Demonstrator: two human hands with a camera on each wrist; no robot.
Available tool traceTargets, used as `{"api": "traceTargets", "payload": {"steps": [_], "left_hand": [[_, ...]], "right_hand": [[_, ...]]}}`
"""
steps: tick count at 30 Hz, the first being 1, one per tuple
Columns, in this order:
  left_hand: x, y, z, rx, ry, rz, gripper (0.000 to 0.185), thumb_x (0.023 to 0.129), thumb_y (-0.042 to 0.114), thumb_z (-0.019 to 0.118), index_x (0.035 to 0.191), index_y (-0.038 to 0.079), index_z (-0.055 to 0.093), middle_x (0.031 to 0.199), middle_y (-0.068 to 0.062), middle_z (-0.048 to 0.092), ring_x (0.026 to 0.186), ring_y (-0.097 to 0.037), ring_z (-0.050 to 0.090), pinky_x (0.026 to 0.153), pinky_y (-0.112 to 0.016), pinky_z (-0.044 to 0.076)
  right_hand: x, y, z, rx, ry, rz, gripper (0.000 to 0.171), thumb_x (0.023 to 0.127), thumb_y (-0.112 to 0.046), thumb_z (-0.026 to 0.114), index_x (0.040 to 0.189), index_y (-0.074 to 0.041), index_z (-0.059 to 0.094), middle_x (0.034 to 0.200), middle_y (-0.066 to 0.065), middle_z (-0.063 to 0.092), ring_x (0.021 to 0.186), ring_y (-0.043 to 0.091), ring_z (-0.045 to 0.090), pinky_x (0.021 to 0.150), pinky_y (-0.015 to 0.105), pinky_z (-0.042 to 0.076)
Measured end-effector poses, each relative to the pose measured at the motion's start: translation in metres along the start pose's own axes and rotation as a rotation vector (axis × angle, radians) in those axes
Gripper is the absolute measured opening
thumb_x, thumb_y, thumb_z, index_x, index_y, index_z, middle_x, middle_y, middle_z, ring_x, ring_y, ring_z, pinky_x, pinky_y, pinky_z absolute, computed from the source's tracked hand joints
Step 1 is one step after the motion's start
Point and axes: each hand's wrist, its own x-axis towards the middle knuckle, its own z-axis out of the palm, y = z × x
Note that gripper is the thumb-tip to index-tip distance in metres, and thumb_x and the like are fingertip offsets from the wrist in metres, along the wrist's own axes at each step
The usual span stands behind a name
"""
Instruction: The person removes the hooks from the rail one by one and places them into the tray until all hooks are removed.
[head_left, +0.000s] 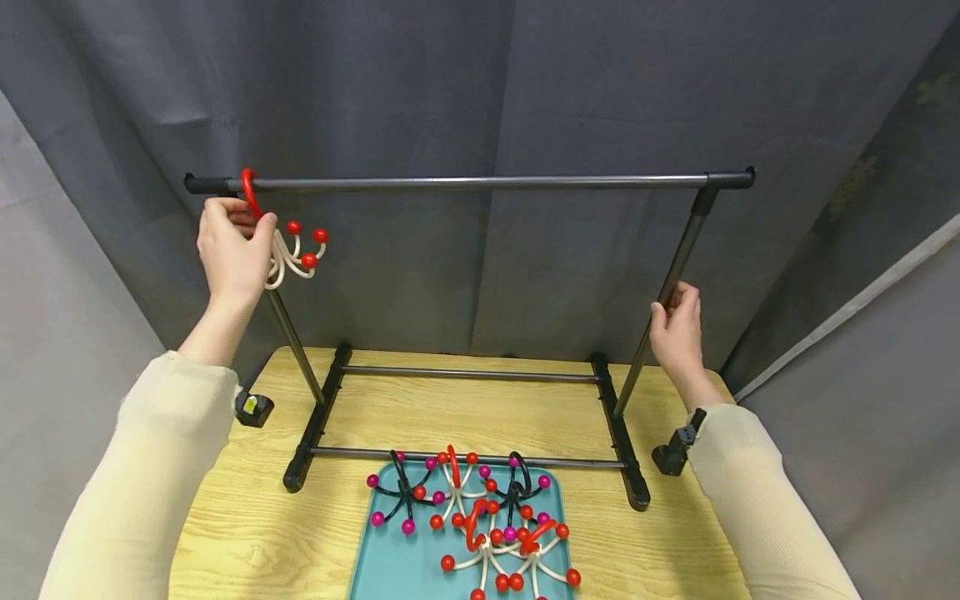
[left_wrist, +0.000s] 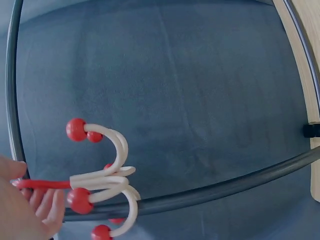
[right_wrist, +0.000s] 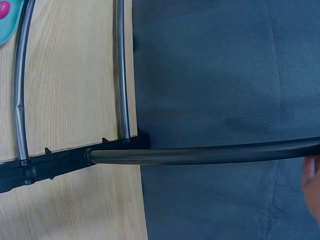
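No readable text, labels, brands or numbers anywhere I can see. Checked the rack (head_left: 465, 181), the teal tray (head_left: 382, 567), the worktop (head_left: 247, 517) and the grey curtain (head_left: 480, 83): all plain. The small black clip on the left sleeve (head_left: 253, 407) has a yellow-green mark, too small for me to read.

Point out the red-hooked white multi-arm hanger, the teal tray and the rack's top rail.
Red-hooked white hanger (head_left: 288, 254), head view, white arms.
Teal tray (head_left: 386, 567), head view, bare floor.
Dark metal top rail (head_left: 480, 181), head view, middle.
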Motion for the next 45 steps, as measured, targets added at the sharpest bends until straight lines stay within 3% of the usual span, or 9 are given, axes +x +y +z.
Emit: {"api": "traceTargets", "payload": {"steps": [6,14,24,29,33,45], "left_hand": [[0.006,-0.006,-0.001,-0.007,0.003,0.017,0.023,0.086,0.017,0.058,0.102,0.000,0.059,0.083,0.013,0.042,0.073,0.011,0.047,0.074,-0.011,0.037],[0.006,-0.001,-0.001,-0.070,0.023,0.037,0.018,0.085,0.013,0.060,0.099,0.001,0.061,0.083,0.013,0.050,0.071,0.009,0.050,0.071,-0.009,0.040],[0.001,0.018,-0.004,-0.181,0.041,0.064,0.015,0.086,0.011,0.060,0.098,0.004,0.062,0.091,-0.002,0.061,0.072,0.005,0.055,0.068,-0.009,0.044],[0.000,0.027,-0.009,-0.335,0.035,0.058,0.009,0.084,0.006,0.061,0.092,0.009,0.063,0.087,0.000,0.059,0.072,0.000,0.058,0.065,-0.009,0.046],[-0.012,0.030,-0.014,-0.399,-0.016,0.066,0.010,0.084,0.005,0.062,0.094,0.008,0.062,0.087,0.002,0.059,0.074,-0.004,0.060,0.067,-0.011,0.048],[-0.069,0.017,-0.017,-0.408,-0.165,0.121,0.018,0.083,0.003,0.062,0.100,-0.004,0.060,0.086,0.007,0.061,0.076,-0.003,0.063,0.072,-0.013,0.049]], "right_hand": [[0.000,0.000,-0.001,0.003,-0.007,-0.001,0.039,0.096,-0.016,0.038,0.130,-0.003,0.023,0.119,0.025,0.034,0.107,0.037,0.043,0.087,0.047,0.036],[-0.001,-0.001,-0.003,-0.005,-0.014,0.006,0.039,0.097,-0.016,0.037,0.130,-0.003,0.023,0.119,0.025,0.033,0.107,0.037,0.043,0.087,0.047,0.036],[-0.001,0.000,-0.003,-0.006,-0.006,-0.007,0.038,0.096,-0.015,0.037,0.129,-0.002,0.023,0.118,0.025,0.033,0.104,0.037,0.043,0.085,0.046,0.036],[-0.002,-0.002,-0.002,-0.007,-0.017,-0.003,0.039,0.097,-0.015,0.036,0.130,-0.002,0.022,0.119,0.025,0.033,0.103,0.037,0.043,0.083,0.046,0.036],[-0.003,-0.002,-0.002,-0.002,-0.019,-0.008,0.039,0.097,-0.015,0.035,0.131,-0.001,0.021,0.120,0.025,0.033,0.105,0.037,0.042,0.086,0.047,0.036],[-0.004,-0.001,-0.003,0.001,-0.024,-0.012,0.039,0.097,-0.014,0.036,0.130,-0.001,0.021,0.120,0.026,0.032,0.106,0.038,0.041,0.087,0.047,0.035]]}}
